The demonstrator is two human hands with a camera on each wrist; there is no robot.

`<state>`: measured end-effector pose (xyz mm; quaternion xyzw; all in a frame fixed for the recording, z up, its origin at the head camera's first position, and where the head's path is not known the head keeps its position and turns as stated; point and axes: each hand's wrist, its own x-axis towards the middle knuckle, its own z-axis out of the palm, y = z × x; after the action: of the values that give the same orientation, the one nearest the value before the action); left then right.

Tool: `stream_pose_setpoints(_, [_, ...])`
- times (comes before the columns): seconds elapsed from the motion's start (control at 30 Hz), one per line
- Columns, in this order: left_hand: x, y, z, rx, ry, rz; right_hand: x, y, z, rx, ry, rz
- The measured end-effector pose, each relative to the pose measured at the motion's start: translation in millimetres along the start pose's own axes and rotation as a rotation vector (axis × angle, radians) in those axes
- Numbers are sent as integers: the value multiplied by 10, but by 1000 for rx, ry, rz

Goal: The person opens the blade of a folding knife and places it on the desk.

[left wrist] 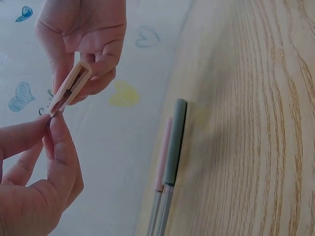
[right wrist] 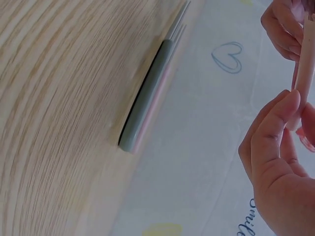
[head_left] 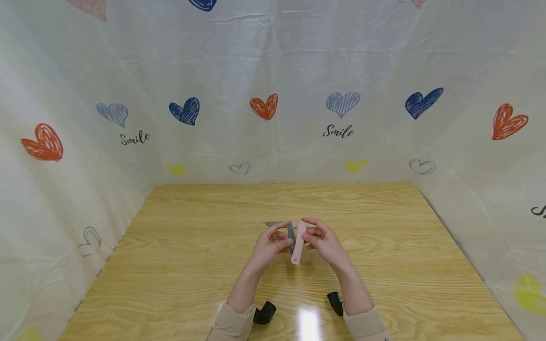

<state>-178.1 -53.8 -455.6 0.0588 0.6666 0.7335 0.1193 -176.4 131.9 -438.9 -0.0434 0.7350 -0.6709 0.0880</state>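
Observation:
Between my two hands is a partly unfolded folding knife (head_left: 299, 244) with a pale pink handle and a dark grey blade. My left hand (head_left: 270, 246) pinches the blade between thumb and fingers. The handle is gripped by my right hand (head_left: 323, 242), thumb on its near face. In the left wrist view the handle (left wrist: 74, 83) shows its slot, and the blade's tip end is hidden by my left fingers. Only part of the pink handle (right wrist: 306, 69) enters the right wrist view, at its right edge.
Behind the hands, two slim utensils lie side by side on the wooden table (head_left: 204, 246), one with a grey-green handle (left wrist: 175, 142) and one with a pink handle (left wrist: 163, 157). Their ends are partly cut off. A white curtain (head_left: 298, 57) printed with hearts encloses the table.

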Motion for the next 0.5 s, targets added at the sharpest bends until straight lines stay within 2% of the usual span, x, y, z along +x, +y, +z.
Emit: stream_pose_setpoints(0.5, [-2,8,-1,-34,55,3,-11,34,-33,75,7,13])
